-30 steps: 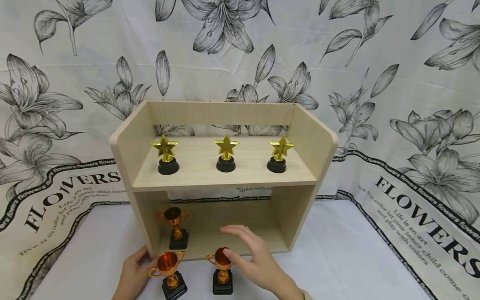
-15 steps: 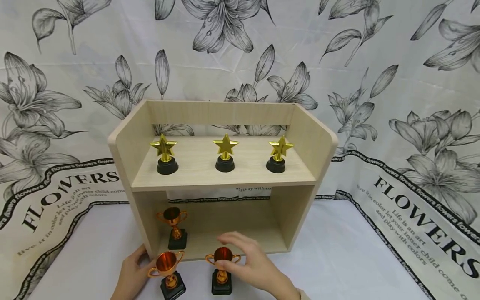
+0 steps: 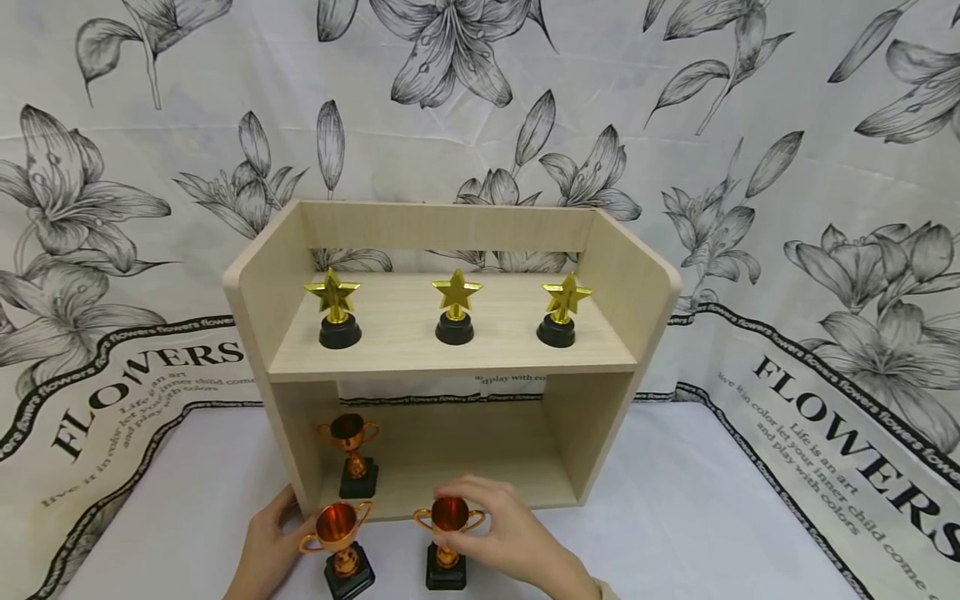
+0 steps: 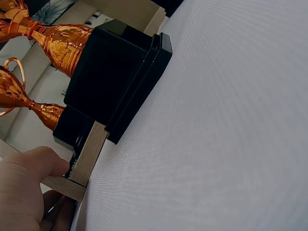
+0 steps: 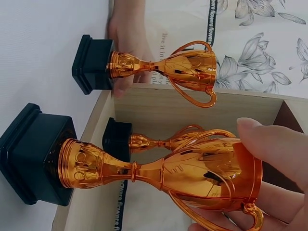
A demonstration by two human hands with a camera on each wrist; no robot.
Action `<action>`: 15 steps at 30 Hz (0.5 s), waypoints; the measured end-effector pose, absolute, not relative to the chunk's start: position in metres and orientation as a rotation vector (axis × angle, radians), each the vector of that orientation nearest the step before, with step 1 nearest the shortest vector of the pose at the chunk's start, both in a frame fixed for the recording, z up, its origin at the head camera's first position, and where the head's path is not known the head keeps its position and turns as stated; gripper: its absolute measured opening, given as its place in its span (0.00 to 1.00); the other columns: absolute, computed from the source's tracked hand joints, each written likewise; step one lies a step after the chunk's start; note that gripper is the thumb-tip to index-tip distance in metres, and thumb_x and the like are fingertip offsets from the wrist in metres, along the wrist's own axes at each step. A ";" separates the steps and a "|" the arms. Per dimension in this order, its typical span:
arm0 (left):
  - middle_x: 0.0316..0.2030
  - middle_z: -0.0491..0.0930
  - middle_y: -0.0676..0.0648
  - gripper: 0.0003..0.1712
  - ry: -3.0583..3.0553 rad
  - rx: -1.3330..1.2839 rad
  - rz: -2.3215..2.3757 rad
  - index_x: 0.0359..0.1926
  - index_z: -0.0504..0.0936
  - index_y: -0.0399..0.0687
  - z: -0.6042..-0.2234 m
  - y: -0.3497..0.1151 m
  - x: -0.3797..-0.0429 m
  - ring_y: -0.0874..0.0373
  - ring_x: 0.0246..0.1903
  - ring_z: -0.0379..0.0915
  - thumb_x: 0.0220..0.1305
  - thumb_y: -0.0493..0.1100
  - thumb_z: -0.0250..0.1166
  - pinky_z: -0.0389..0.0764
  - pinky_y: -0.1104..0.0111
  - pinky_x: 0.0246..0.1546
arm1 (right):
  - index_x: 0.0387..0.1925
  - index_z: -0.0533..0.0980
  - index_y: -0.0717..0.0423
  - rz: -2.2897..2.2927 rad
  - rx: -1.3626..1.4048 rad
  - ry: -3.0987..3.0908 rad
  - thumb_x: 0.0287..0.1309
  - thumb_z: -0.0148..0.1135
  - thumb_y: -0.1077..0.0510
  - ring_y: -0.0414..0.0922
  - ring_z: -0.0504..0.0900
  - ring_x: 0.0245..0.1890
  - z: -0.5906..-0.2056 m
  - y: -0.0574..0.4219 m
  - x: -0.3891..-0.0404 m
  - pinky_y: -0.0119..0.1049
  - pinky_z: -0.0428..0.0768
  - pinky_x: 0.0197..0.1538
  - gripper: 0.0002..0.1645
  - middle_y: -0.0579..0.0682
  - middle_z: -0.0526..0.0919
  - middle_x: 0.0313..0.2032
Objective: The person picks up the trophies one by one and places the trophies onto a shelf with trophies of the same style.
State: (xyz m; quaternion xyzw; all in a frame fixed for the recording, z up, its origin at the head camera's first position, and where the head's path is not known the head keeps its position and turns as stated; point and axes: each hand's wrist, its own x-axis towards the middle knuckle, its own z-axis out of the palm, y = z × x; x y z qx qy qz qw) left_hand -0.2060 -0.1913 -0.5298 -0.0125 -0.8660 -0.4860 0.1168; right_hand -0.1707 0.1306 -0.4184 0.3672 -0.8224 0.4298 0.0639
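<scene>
My right hand (image 3: 510, 533) is at a copper-coloured trophy cup (image 3: 446, 557) standing upright on its black base before the shelf. In the right wrist view, the thumb (image 5: 269, 144) lies on the cup's near side by the rim and the fingers curl behind, pinching it. My left hand (image 3: 266, 542) grips the lower front left corner of the wooden shelf (image 4: 89, 156), thumb inside and fingers outside. Beside that hand, a second trophy cup (image 3: 341, 533) stands turned at an angle on the cloth. A third trophy cup (image 3: 354, 454) stands inside the lower compartment, at left.
The upper shelf board (image 3: 397, 350) bears a left star trophy (image 3: 335, 308), a middle star trophy (image 3: 456, 308) and a right star trophy (image 3: 561, 310). A white cloth (image 3: 712, 500) covers the table. Behind the shelf hangs a flower-printed curtain (image 3: 480, 133).
My right hand has moved slightly left and down, its fingers closing from above the front trophy cup onto its bowl. My left hand and the other trophies stay in place.
</scene>
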 end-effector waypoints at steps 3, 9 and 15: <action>0.54 0.75 0.33 0.36 -2.542 -0.032 -1.425 0.62 0.69 0.36 -0.530 -0.191 -0.206 0.40 0.50 0.74 0.55 0.46 0.69 0.69 0.43 0.53 | 0.51 0.77 0.44 1.307 1.063 -2.528 0.51 0.70 0.51 0.35 0.78 0.45 -0.418 0.131 -0.170 0.34 0.78 0.47 0.23 0.36 0.80 0.47; 0.55 0.74 0.33 0.35 -2.533 -0.037 -1.421 0.62 0.69 0.36 -0.530 -0.190 -0.204 0.42 0.49 0.75 0.56 0.46 0.69 0.70 0.44 0.52 | 0.52 0.77 0.47 1.325 1.062 -2.543 0.51 0.69 0.50 0.35 0.78 0.44 -0.416 0.131 -0.169 0.32 0.78 0.46 0.24 0.37 0.80 0.47; 0.54 0.75 0.35 0.35 -2.521 -0.051 -1.404 0.62 0.69 0.36 -0.532 -0.190 -0.205 0.44 0.48 0.75 0.56 0.46 0.69 0.71 0.46 0.52 | 0.51 0.77 0.48 1.330 1.072 -2.524 0.51 0.70 0.52 0.34 0.78 0.44 -0.417 0.131 -0.170 0.31 0.79 0.45 0.24 0.38 0.80 0.47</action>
